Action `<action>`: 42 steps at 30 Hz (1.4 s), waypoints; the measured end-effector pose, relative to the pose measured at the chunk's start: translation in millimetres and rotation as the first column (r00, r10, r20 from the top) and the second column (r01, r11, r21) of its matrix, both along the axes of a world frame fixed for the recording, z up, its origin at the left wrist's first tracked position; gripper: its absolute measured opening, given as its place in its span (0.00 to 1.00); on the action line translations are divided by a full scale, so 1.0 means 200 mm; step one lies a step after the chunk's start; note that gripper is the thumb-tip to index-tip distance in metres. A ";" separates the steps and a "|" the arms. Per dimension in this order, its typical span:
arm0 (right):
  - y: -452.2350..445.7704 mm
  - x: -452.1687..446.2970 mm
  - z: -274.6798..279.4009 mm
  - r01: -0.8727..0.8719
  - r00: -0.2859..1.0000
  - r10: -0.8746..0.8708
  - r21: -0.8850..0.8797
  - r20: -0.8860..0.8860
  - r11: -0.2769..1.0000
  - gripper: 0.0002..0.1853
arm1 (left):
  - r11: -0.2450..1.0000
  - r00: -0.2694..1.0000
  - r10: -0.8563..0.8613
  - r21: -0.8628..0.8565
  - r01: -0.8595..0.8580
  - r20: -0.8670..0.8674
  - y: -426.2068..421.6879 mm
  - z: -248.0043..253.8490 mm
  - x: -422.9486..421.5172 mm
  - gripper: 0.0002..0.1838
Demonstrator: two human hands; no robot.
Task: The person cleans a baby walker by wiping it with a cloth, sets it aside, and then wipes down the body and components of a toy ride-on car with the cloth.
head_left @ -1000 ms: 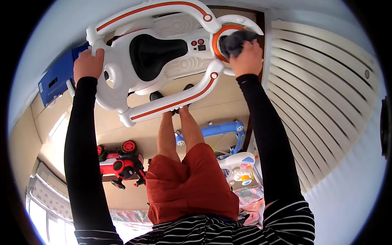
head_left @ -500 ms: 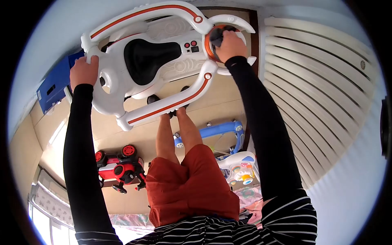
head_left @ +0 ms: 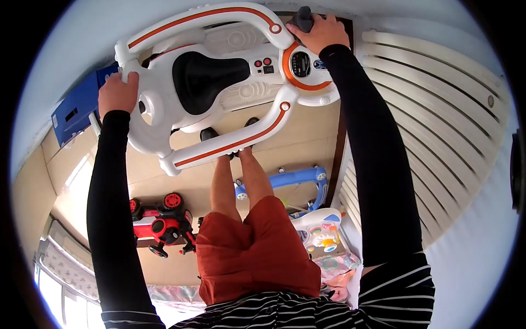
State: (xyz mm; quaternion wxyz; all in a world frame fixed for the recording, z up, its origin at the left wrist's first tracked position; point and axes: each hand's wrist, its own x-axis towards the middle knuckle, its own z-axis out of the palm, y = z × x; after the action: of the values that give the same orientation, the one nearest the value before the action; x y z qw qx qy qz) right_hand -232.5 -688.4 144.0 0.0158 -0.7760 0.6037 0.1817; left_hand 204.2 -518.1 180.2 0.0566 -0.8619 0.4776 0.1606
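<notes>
A white children's ride-on car [head_left: 249, 134] with orange stripes, side rails and a black seat [head_left: 205, 79] stands in front of me. My left hand [head_left: 118, 94] is closed over the edge of its backrest at the left end. At the other end, my right hand [head_left: 326, 34] is above the round orange-rimmed front panel [head_left: 301, 64], near the front bumper. In its fingers is a bunched dark grey cloth [head_left: 303, 20], partly hidden by the hand. Buttons on the panel and in front of the seat are exposed.
A white slatted radiator [head_left: 427, 120] lines the right wall. Behind, near my legs, are a red toy car [head_left: 164, 225], a blue walker frame [head_left: 296, 176] and a white toy tray [head_left: 320, 230]. A blue box [head_left: 76, 112] stands at the left by the wall.
My right hand has moved with the grey cloth from the front panel up toward the far side, uncovering the panel. My left hand keeps its hold; the view has shifted slightly.
</notes>
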 end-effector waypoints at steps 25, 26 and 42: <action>-0.13 -0.60 -0.04 0.564 0.804 -0.478 -0.199 0.355 0.802 0.23 | 0.995 0.993 0.096 0.009 -0.096 -0.066 -0.02 0.04 -0.04 0.29; -0.13 -0.71 -0.18 0.515 0.791 -0.399 -0.153 0.464 0.844 0.25 | 0.996 0.994 0.094 0.005 -0.094 -0.058 -0.02 0.04 -0.04 0.29; 0.43 -0.90 0.18 0.863 0.415 -0.602 -0.086 0.682 0.498 0.33 | 0.997 0.998 0.052 0.060 -0.050 -0.036 -0.03 0.02 -0.02 0.31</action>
State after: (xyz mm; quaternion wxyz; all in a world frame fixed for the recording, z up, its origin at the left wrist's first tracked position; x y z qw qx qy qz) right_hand -412.3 -602.7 180.3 0.1053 -0.4158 0.8754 -0.2229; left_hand 200.2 -523.2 184.0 0.0688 -0.8686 0.4515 0.1923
